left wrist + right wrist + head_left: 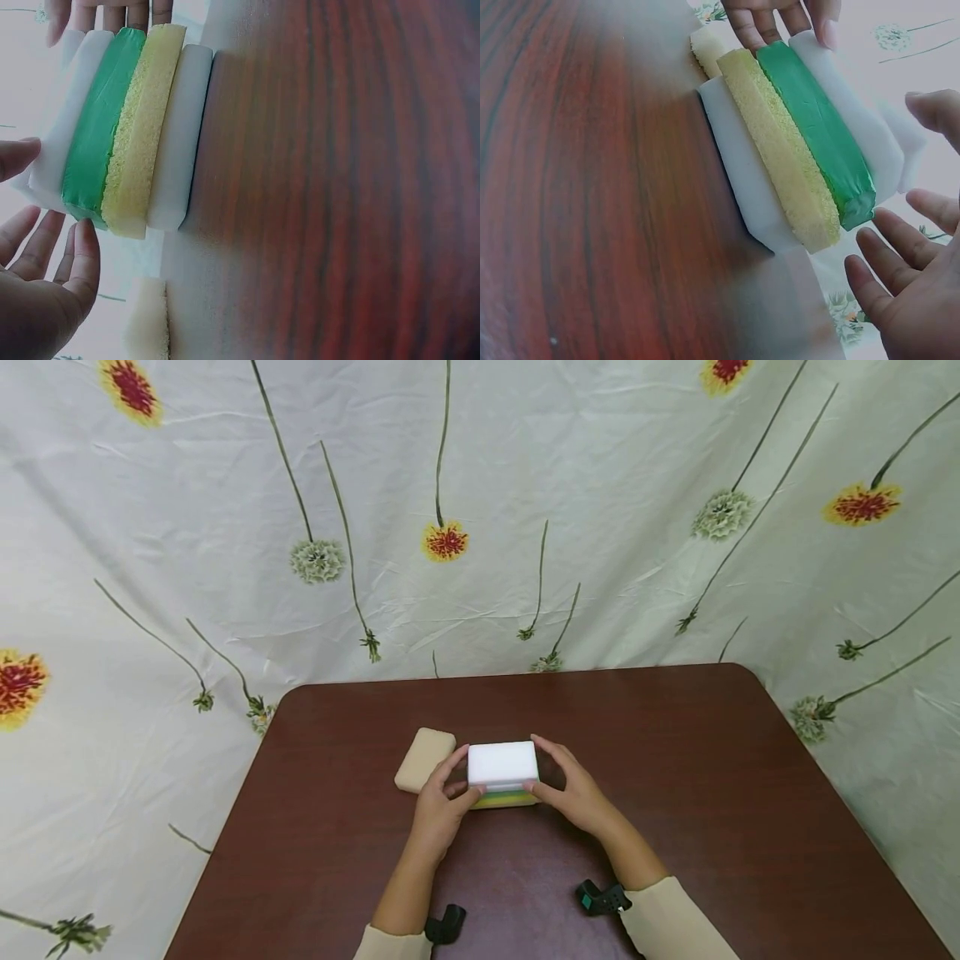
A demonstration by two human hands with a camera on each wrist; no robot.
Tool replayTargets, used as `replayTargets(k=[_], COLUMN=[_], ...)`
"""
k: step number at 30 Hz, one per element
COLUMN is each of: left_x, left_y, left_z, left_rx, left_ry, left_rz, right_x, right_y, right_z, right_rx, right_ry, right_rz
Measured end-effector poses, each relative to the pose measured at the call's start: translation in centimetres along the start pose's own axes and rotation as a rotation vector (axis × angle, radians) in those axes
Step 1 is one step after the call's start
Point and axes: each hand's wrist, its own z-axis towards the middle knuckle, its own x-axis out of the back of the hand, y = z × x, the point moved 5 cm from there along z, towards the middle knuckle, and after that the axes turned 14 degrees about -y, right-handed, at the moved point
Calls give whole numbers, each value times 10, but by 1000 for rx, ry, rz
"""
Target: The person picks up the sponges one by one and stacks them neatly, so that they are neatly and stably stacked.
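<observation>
A stack of blocks stands on the table between both hands. On top is a smooth white block [502, 763]; under it lie another white layer [847, 112], a green block [103, 127] with a shiny surface, a porous yellow sponge [146, 135] and a white block [180, 139] at the bottom. The left hand [438, 810] holds the top white block's left end, thumb at the front corner and a finger at the back. At the right end, the right hand [577, 793] holds it the same way. Lower fingers hang loosely beside the green block.
A beige sponge [425, 760] lies on the brown table [337, 860], left of the stack and close behind the left hand. The table's far edge meets a white cloth [480, 602] printed with flowers. Black bands with devices [602, 898] sit at both wrists.
</observation>
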Motion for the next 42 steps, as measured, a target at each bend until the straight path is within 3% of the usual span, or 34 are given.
replayTargets(k=[12,18,26,30,35,42], left_x=[0,1,6,13,26,45], left_y=[0,0,5,6,4,1], left_z=[-1,-2,-4,-6,-10,-14], left_rx=[10,2,-107,-125,-85,-53], left_ry=[10,-5,12,33,112,285], left_rz=[26,35,48,26,15,12], right_x=[2,3,4,4,4,6], right_y=[-6,-7,-6,-5,-5,-3], right_z=[-1,-2,-1,0,0,-1], right_rx=[76,50,30,16,0,-14], right_ry=[39,41,35,22,16,16], right_rz=[8,3,-29,-44,-54,-56])
